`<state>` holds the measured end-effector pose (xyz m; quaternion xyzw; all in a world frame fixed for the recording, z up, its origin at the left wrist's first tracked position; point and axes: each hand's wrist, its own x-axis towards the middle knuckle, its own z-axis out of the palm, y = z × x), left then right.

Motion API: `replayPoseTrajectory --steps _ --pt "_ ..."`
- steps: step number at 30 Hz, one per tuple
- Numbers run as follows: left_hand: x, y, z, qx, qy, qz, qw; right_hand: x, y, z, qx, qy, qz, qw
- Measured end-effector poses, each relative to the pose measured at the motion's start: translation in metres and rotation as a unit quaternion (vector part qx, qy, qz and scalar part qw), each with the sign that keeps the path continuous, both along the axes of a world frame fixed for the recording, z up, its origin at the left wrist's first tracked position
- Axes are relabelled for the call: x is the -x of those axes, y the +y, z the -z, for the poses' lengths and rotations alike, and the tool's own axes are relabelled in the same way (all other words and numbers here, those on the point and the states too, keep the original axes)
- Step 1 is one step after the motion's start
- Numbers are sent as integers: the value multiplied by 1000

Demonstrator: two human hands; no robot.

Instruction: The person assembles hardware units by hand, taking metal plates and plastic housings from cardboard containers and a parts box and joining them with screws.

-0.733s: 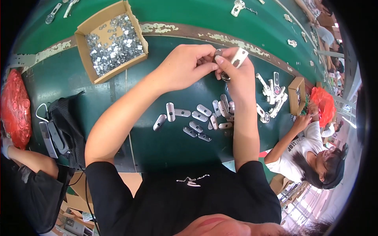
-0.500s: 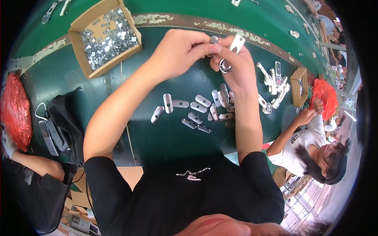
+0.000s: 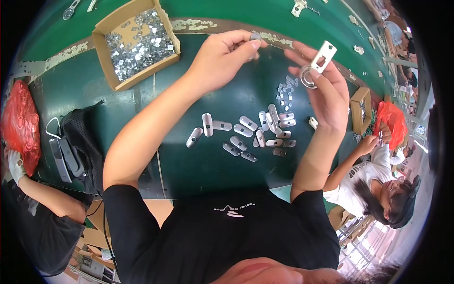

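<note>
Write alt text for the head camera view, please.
A person's left hand pinches a small grey piece, and the right hand holds a white slotted part with a ring-shaped end, above a dark green table. Silver rounded oblong plates lie scattered below; a brown cardboard box of small shiny pieces sits upper left.

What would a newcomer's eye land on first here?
Probably the pale ring-ended metal piece in the raised right hand, with the left hand pinching a small grey piece nearby. Next, perhaps, the cardboard box of shiny bits at upper left, and the bright red bag at the far left edge.
</note>
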<state>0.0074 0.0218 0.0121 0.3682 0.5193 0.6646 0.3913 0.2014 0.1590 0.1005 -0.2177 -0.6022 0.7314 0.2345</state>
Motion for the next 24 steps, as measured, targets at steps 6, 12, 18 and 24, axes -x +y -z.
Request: replayPoseTrajectory --steps 6,12,18,24 --pt "1 -3 -6 39 -140 54 988 -6 1 -23 -116 -190 -59 973" --pt "4 -5 -18 106 -171 106 974 -5 10 -19 -83 -151 -147 974" --pt "13 -4 -14 147 -220 166 950 22 5 -24 -548 -200 -133 801" --pt "11 -5 -13 136 -214 179 951 41 7 -15 -625 -188 -151 743"
